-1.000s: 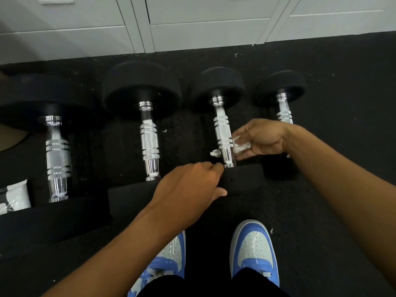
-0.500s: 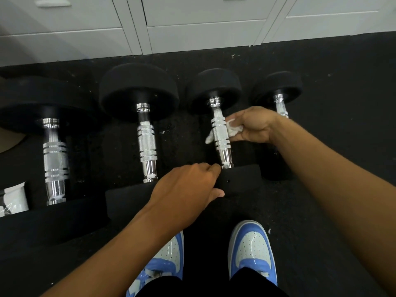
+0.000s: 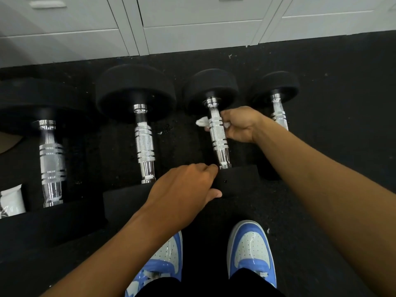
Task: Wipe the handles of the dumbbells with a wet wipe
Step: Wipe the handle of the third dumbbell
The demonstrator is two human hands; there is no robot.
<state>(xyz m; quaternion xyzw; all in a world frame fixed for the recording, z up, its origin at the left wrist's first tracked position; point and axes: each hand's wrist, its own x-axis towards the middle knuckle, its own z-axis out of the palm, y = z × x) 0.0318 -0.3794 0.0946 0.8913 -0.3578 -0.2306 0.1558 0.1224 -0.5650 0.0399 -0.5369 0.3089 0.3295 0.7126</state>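
Several black dumbbells with chrome handles lie side by side on the dark floor. My right hand (image 3: 240,125) is wrapped around the upper part of the third dumbbell's handle (image 3: 218,138), with a white wet wipe (image 3: 202,122) pressed under it; the wipe's end sticks out on the handle's left. My left hand (image 3: 184,187) rests on the near black head (image 3: 237,181) of that same dumbbell, fingers curled over its edge. The second dumbbell's handle (image 3: 144,144) and the leftmost handle (image 3: 51,161) lie untouched. The small fourth dumbbell (image 3: 278,108) is partly hidden behind my right wrist.
White cabinet fronts (image 3: 192,24) run along the far edge of the floor. A white wipes packet (image 3: 10,200) lies at the left edge. My blue and white shoes (image 3: 250,247) stand just behind the dumbbells.
My right hand with the wipe has slid up the third handle, from its lower end toward the far head. My left hand has stayed on the near head.
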